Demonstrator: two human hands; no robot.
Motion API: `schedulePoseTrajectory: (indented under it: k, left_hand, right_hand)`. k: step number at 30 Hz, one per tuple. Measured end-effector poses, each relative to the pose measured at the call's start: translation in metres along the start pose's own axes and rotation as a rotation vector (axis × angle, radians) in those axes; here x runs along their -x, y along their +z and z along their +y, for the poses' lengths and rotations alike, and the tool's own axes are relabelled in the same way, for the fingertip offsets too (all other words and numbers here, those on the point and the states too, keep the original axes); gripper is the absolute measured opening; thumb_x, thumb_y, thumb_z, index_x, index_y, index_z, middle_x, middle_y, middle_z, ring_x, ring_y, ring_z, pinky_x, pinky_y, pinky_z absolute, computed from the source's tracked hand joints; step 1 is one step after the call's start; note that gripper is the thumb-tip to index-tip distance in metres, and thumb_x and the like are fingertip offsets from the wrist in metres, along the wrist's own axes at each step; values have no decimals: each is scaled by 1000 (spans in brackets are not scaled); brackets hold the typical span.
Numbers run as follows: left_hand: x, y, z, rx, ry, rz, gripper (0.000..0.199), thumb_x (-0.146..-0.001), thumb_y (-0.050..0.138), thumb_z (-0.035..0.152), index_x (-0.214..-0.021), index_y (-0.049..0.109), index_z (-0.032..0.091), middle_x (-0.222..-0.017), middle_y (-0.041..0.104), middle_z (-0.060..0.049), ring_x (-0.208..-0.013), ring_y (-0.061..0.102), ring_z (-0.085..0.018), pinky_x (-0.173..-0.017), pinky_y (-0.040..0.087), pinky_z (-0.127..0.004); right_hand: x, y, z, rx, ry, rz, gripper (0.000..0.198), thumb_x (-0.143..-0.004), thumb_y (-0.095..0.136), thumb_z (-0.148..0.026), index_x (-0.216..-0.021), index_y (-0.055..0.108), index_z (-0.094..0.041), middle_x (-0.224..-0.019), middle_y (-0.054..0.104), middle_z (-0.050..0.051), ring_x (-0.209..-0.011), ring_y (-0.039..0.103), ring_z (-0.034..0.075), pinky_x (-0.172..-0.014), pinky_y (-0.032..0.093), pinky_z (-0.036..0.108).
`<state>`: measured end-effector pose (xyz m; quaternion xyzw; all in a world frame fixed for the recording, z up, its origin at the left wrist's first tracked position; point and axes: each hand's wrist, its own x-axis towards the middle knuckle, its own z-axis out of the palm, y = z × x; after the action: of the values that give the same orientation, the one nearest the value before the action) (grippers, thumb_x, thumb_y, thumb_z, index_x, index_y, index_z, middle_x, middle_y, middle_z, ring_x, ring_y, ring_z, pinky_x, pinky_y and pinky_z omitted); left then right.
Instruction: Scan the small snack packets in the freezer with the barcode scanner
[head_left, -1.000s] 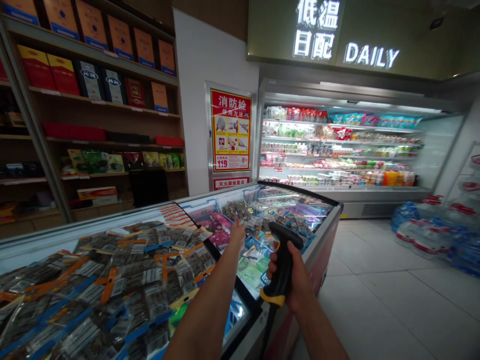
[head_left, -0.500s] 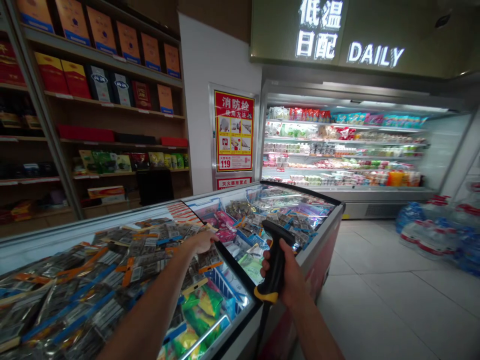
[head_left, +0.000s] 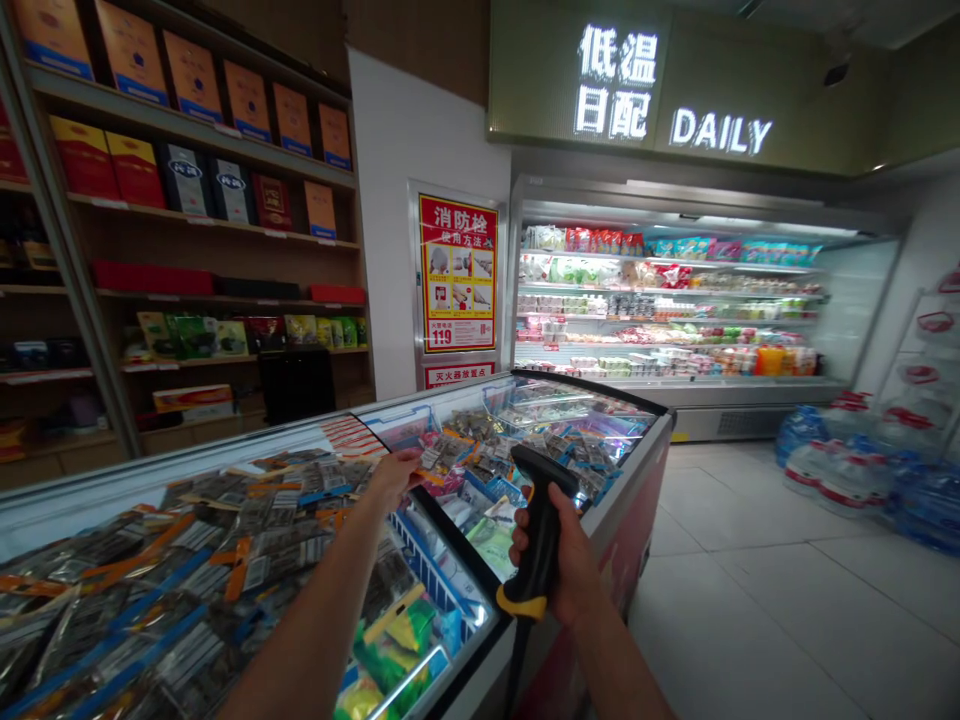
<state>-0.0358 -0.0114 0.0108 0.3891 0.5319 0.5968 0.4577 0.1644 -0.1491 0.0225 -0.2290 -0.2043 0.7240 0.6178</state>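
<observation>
My right hand [head_left: 566, 550] is wrapped round the grip of a black and yellow barcode scanner [head_left: 536, 540], which stands upright with its head at the top. Its cable hangs down past the freezer's edge. Above the dark divider of the chest freezer [head_left: 480, 640], my left hand [head_left: 396, 475] pinches a small clear packet with an orange edge [head_left: 435, 462]. Its fingertips are partly hidden. Many similar dark packets with orange or blue edges [head_left: 262, 520] lie spread over the glass to the left. Under the glass sit green and yellow bags [head_left: 394, 640] and a blue basket [head_left: 431, 565].
Shelves with boxed goods [head_left: 187, 180] rise at the left, beside a red and yellow wall poster [head_left: 458, 275]. A lit open fridge [head_left: 675, 300] stands at the back. Water bottles [head_left: 847, 450] are on the tiled floor [head_left: 735, 600] at the right.
My left hand has lifted the packet a little and turned it, so it now points away over the divider. The scanner stays in my right hand. The view has shifted slightly.
</observation>
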Motion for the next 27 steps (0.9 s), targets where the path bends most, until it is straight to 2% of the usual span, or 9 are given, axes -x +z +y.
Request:
schedulePoseTrajectory:
  k: [5, 9, 14, 27]
  left_hand:
    - [8, 39, -31, 117, 97, 69, 10, -58, 51, 4, -54, 48, 13, -51, 49, 3, -48, 51, -8, -53, 46, -23]
    - [6, 55, -55, 170, 177, 59, 9, -56, 49, 5, -57, 49, 14, -53, 49, 4, -51, 52, -8, -58, 47, -26]
    - [1, 58, -68, 137, 171, 78, 10, -57, 49, 5, -60, 51, 14, -54, 51, 2, -51, 52, -9, -57, 47, -25]
    - [-3, 53, -68, 25, 102, 124, 12, -63, 45, 3, -63, 51, 14, -59, 52, 0, -54, 54, -10, -59, 48, -27]
  right_hand:
    - [-7, 4, 1, -3, 21, -27, 33, -67, 52, -47, -83, 49, -18, -53, 50, -3, -41, 45, 8, -39, 37, 20]
    - [-9, 6, -3, 36, 9, -30, 33, -67, 53, -46, -83, 49, -18, -52, 50, -3, -39, 45, 8, -38, 36, 20]
    - [-12, 10, -2, 118, 5, -38, 31, -67, 53, -44, -83, 50, -18, -51, 49, -4, -38, 44, 7, -35, 36, 19]
    - [-14, 6, 7, 149, 22, -15, 29, -68, 52, -44, -80, 49, -18, -50, 48, -5, -35, 43, 7, -33, 35, 19]
